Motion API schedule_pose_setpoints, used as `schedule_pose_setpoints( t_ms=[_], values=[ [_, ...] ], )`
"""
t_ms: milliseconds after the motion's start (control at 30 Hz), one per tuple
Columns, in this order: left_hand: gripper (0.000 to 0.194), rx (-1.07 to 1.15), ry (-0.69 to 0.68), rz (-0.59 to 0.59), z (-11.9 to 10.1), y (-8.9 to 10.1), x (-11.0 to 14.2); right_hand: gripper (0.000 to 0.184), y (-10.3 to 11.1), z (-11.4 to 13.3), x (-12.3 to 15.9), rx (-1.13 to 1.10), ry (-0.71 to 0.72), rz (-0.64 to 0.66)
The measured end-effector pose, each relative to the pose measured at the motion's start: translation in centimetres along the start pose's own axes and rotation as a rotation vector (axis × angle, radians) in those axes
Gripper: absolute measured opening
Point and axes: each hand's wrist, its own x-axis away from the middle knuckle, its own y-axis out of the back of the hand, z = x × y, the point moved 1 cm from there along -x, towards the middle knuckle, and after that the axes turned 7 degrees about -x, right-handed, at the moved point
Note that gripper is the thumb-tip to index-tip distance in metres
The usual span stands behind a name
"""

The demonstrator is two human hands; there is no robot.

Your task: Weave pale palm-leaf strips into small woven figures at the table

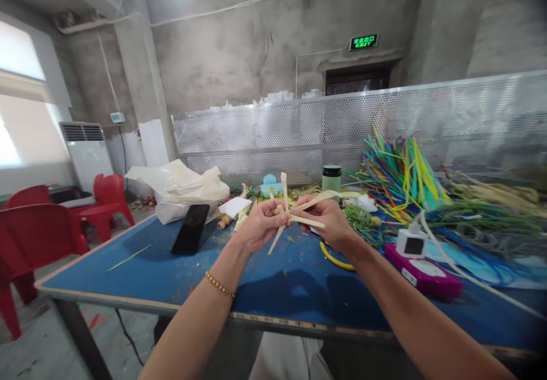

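Observation:
Pale flat weaving strips (285,189) cross one another between my two hands, held above the blue table. My left hand (261,223) pinches them near the crossing, thumb on top; one end sticks up and another points down. On the other side my right hand (328,220) grips strips too, its fingers closed, with one strip curving out to the right and a shorter one lying over the fingers. Exactly how the strips interlock is too small to make out. A gold bead bracelet (220,284) circles my left wrist.
A black phone (190,229) lies left on the blue table (141,280), near a thin green strip (128,258). Behind are plastic bags (183,183) and a green jar (331,178). Coloured strips (405,169), a white plug adapter (412,241) and a magenta power block (423,272) occupy the right.

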Motion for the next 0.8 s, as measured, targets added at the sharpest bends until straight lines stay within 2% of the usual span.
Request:
schedule_pose_setpoints(
  t_ms=[167, 300, 433, 567, 800],
  values=[
    [0.034, 0.062, 0.045, 0.078, -0.2, -0.2, 0.2, 0.03, -0.3, 0.5, 0.4, 0.012, 0.087, 0.008],
    [0.035, 0.063, 0.028, 0.079, -0.4, -0.2, 0.2, 0.026, -0.2, 1.0, 0.7, 0.098, 0.15, 0.113],
    [0.037, 0.04, 0.042, 0.049, -0.3, 0.0, 0.1, 0.016, -0.1, 1.4, 0.8, 0.263, 0.251, 0.142],
    [0.036, 0.019, 0.053, 0.07, -0.2, 0.2, 0.1, 0.003, -0.2, 2.0, 0.9, 0.444, 0.355, 0.153],
    [0.03, 0.006, 0.042, 0.09, -0.1, 0.6, 0.1, 0.01, -0.3, 2.2, 0.9, 0.497, 0.484, 0.091]
  ],
)
